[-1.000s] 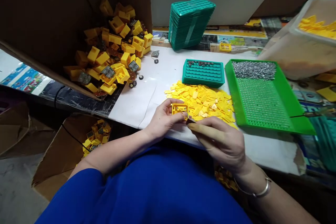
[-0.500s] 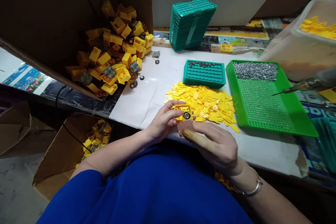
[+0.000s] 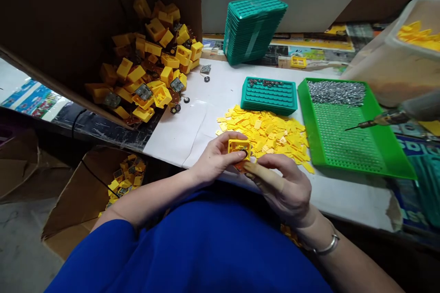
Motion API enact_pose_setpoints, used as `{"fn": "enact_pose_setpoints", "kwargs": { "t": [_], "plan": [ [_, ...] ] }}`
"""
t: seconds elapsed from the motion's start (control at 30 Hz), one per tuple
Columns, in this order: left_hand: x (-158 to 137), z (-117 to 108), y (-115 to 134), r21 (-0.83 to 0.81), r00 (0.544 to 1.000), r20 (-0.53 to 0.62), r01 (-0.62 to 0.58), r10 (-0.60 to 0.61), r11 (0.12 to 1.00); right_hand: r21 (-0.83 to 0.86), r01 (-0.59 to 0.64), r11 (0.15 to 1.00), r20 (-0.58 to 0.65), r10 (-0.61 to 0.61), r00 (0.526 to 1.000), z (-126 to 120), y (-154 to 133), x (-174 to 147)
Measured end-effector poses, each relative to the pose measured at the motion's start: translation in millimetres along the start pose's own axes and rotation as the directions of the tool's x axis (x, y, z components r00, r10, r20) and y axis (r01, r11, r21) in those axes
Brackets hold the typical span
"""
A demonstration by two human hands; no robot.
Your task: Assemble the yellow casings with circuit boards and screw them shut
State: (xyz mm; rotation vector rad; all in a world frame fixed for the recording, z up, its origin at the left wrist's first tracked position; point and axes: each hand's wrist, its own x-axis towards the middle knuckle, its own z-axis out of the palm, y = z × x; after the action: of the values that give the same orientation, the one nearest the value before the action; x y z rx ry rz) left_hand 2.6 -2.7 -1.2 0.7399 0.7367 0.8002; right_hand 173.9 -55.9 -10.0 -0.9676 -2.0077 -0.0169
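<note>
My left hand (image 3: 218,158) is closed round a small yellow plastic housing (image 3: 239,143), its open side facing up. The left thumb presses on a round black part (image 3: 243,152) inside it. Against the housing's near edge, my right hand (image 3: 283,183) pinches a small brown circuit board (image 3: 238,166), partly hidden by the fingers. Just beyond both hands lies a heap of flat yellow plastic pieces (image 3: 264,130) on the white sheet.
A cardboard box (image 3: 68,55) of yellow housings lies on the left. Behind the heap stand teal trays (image 3: 269,94) and a taller teal stack (image 3: 252,32). A green tray (image 3: 343,137) of screws is on the right, with a screwdriver bit (image 3: 357,126) over it.
The board has tilted and dropped lower against the housing. My left thumb has moved onto the round part. The screwdriver bit has shifted left over the green tray.
</note>
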Motion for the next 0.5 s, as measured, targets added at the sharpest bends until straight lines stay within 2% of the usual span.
{"fn": "enact_pose_setpoints", "kwargs": {
  "t": [0.1,0.3,0.5],
  "plan": [
    [0,-1,-1,0.022,1.000,0.009,-0.002,0.001,1.000,0.016,-0.108,0.994,0.035,0.107,0.994,2,-1,6],
    [2,-2,-1,-0.124,0.979,0.069,0.201,-0.193,0.972,-0.020,-0.212,0.977,0.060,0.213,0.975,4,3,15],
    [2,-4,-1,-0.160,0.971,0.138,0.217,-0.196,0.963,-0.066,-0.254,0.965,0.039,0.257,0.966,5,4,17]
  ]
}}
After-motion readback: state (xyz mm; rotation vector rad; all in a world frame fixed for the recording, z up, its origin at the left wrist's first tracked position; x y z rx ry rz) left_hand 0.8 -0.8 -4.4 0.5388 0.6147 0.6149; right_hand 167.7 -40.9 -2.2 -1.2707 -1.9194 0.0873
